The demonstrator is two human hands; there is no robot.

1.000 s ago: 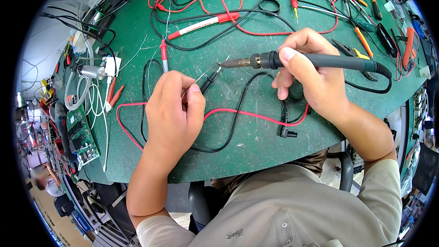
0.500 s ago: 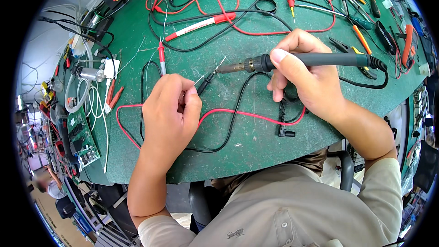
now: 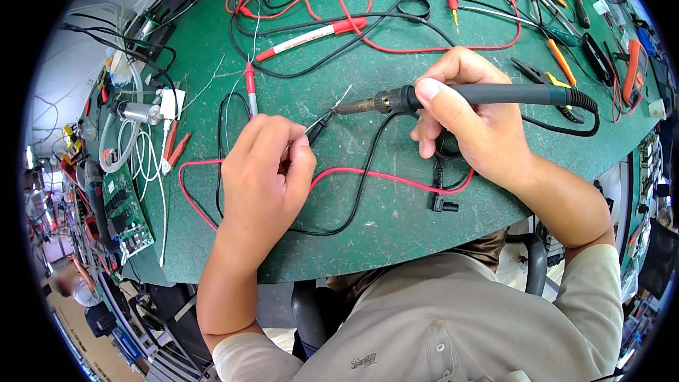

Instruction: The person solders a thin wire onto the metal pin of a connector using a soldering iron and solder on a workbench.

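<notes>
My right hand [image 3: 472,122] grips a black-handled soldering iron [image 3: 495,95] lying almost level, its metal tip [image 3: 339,108] pointing left. My left hand [image 3: 267,175] pinches a thin silver solder wire [image 3: 327,114] together with the bare end of a black wire [image 3: 320,126]. The iron's tip touches that wire end just above my left fingertips. All of this is over a green bench mat [image 3: 396,56]. A red wire [image 3: 382,177] and a black wire [image 3: 357,194] loop on the mat beneath both hands.
Red and black test leads [image 3: 311,0] tangle at the back. A red-capped marker [image 3: 311,35] lies there. Pliers and screwdrivers [image 3: 566,56] sit at the right. A green circuit board [image 3: 124,209] and white cables [image 3: 141,148] lie at the left edge.
Both hands have shifted slightly toward the back of the mat. The iron's tip has closed in on the wire end held by my left hand.
</notes>
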